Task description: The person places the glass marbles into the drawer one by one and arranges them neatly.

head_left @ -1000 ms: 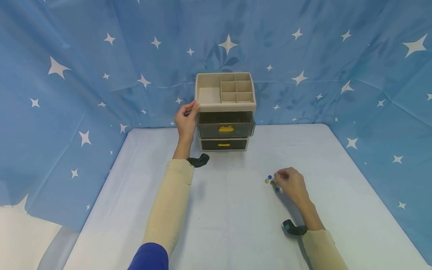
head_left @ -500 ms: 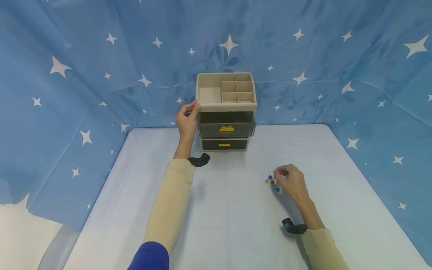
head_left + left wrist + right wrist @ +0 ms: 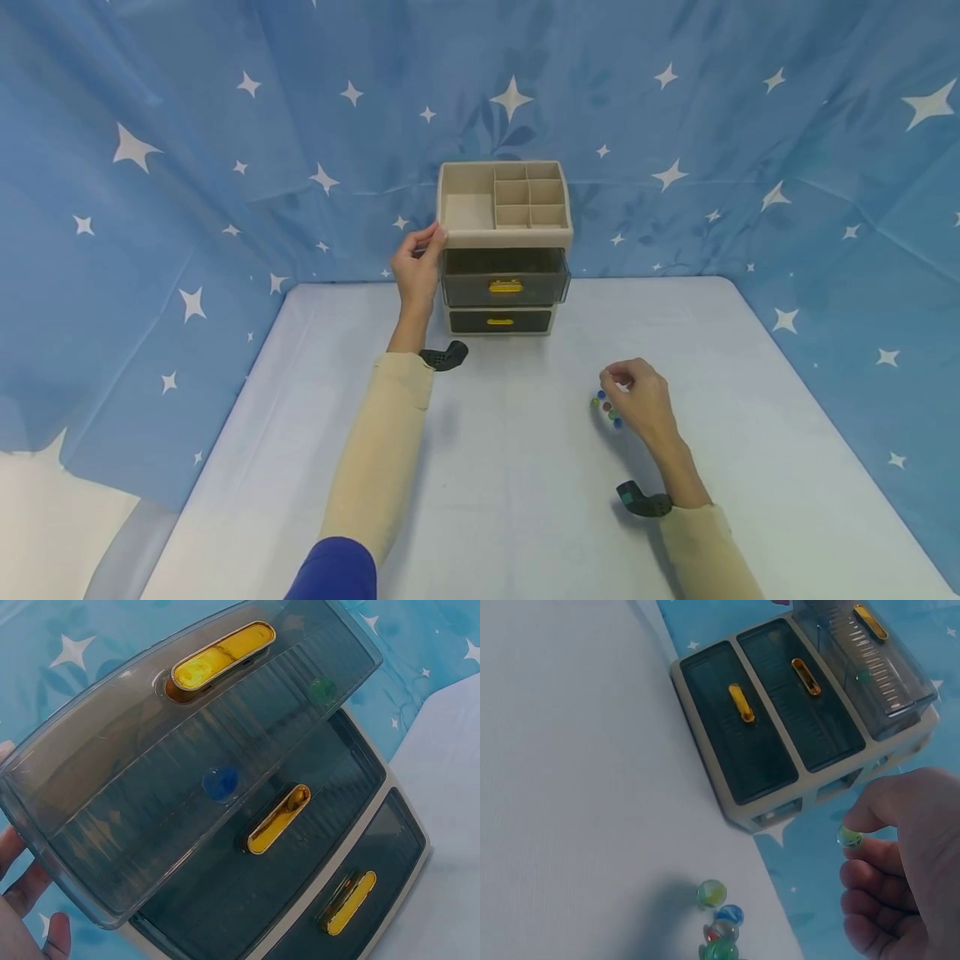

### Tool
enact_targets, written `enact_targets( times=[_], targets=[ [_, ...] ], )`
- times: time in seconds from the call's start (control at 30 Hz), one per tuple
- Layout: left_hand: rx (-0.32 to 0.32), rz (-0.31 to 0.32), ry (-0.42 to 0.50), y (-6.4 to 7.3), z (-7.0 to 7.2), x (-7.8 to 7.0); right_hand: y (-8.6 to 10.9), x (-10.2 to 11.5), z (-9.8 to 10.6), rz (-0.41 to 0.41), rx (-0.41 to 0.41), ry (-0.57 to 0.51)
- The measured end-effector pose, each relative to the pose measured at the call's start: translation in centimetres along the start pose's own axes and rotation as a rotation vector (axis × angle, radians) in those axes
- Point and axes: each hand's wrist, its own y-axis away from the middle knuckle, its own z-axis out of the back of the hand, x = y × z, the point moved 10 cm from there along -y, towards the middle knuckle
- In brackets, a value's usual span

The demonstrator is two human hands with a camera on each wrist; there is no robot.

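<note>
A beige drawer organizer (image 3: 504, 239) stands at the back of the table, its smoky clear top drawer (image 3: 467, 292) pulled out. My left hand (image 3: 417, 268) grips the organizer's upper left corner. Through the drawer's front, the left wrist view shows a blue marble (image 3: 220, 783) and a green marble (image 3: 322, 691) inside. My right hand (image 3: 642, 398) pinches a clear marble (image 3: 849, 836) with yellow-green in it between thumb and forefinger, above the table. Several loose marbles (image 3: 607, 407) lie on the cloth just below and left of that hand.
The organizer's open top tray (image 3: 468, 204) has one large compartment and several small ones. Two lower drawers with yellow handles (image 3: 741, 703) are closed. A white cloth covers the table (image 3: 510, 467), and a blue star-patterned curtain (image 3: 360, 133) hangs close behind it.
My right hand has lifted from the group of marbles and moved slightly up and left, carrying one. The left hand keeps its hold on the organizer.
</note>
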Motion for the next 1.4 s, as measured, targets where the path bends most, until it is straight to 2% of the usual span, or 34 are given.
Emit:
enact_targets(
  times=[0.2,0.63,1.4],
  targets=[
    [-0.001,-0.001,0.002,0.0,-0.1,-0.3,0.0,1.0,0.2,0.013,0.001,-0.027],
    [0.009,0.007,-0.004,-0.3,-0.5,-0.4,-0.7,3.0,0.7,0.055,-0.043,-0.014],
    [-0.008,0.009,0.003,0.1,0.1,0.0,-1.5,5.6,0.9,0.065,-0.029,-0.047]
  ],
)
